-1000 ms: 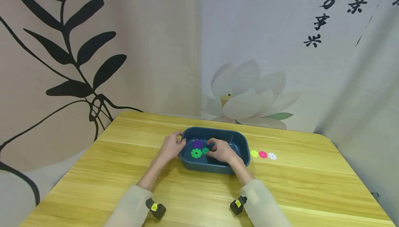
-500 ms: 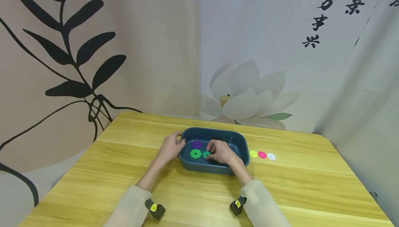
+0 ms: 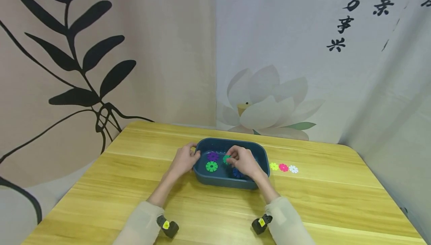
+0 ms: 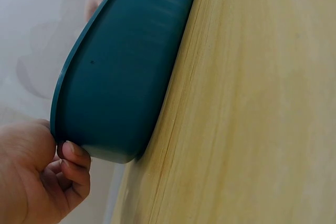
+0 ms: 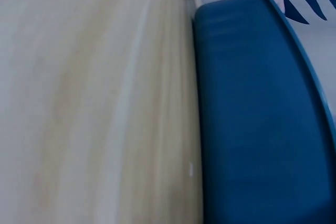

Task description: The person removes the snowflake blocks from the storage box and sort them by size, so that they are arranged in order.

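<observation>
A dark blue-green plastic basin (image 3: pixel 222 181) stands on the table. My left hand (image 3: pixel 185 159) grips its left rim, thumb inside and fingers outside; the left wrist view shows the same hold on the basin wall (image 4: pixel 115 72). Over the basin, my right hand (image 3: pixel 245 161) pinches a teal-green snowflake disc (image 3: pixel 226 159) between thumb and fingers. Inside lie a purple disc (image 3: pixel 213 156), a bright green disc (image 3: pixel 211 166) and a blue disc (image 3: pixel 237 172), partly under the right hand. The right hand is hidden in the right wrist view behind the basin's side (image 5: pixel 262 114).
Right of the basin, a yellow disc (image 3: pixel 274 166), a pink disc (image 3: pixel 284 167) and a white disc (image 3: pixel 293 169) lie in a row on the wooden table (image 3: pixel 215 215). A printed curtain (image 3: pixel 175 50) hangs behind the table.
The right hand has lifted the teal-green disc off the basin floor and moved slightly up and right. The blue disc has come into view beneath it. The left hand stays on the rim.
</observation>
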`<state>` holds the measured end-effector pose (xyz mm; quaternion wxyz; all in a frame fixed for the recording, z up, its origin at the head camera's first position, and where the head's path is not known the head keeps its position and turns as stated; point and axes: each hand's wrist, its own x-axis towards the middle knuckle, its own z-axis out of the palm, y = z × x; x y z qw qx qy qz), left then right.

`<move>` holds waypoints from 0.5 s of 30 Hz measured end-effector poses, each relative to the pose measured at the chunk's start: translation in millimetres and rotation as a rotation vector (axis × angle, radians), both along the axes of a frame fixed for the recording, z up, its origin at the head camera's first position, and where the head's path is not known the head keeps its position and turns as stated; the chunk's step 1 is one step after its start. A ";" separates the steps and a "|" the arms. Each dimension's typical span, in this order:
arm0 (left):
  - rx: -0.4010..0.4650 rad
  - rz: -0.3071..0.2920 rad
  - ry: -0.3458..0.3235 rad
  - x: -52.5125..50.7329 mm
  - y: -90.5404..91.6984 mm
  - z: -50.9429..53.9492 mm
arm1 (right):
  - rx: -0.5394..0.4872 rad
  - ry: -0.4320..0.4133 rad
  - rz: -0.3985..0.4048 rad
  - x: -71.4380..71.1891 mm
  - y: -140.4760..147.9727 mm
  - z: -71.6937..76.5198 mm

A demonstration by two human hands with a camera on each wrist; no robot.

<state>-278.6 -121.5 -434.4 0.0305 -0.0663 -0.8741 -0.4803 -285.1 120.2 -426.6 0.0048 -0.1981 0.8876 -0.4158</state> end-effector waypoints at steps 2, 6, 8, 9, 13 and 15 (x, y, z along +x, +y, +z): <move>-0.002 -0.001 0.001 -0.1 0.5 0.1 | -0.019 -0.002 -0.028 1.1 5.0 2.0; -0.011 0.000 0.003 -0.6 1.0 -0.2 | -0.059 -0.014 -0.076 3.5 18.4 7.3; -0.013 -0.001 0.003 -0.7 1.2 -0.3 | -0.078 -0.016 -0.090 4.2 26.4 9.8; -0.014 0.000 0.004 -0.7 1.4 -0.3 | -0.091 -0.020 -0.100 4.2 30.5 10.7; -0.017 0.003 0.007 -0.4 1.8 -0.3 | -0.160 -0.039 -0.129 4.0 46.4 13.5; -0.018 0.006 0.009 -0.3 2.0 -0.5 | -0.191 -0.039 -0.153 3.7 54.5 14.5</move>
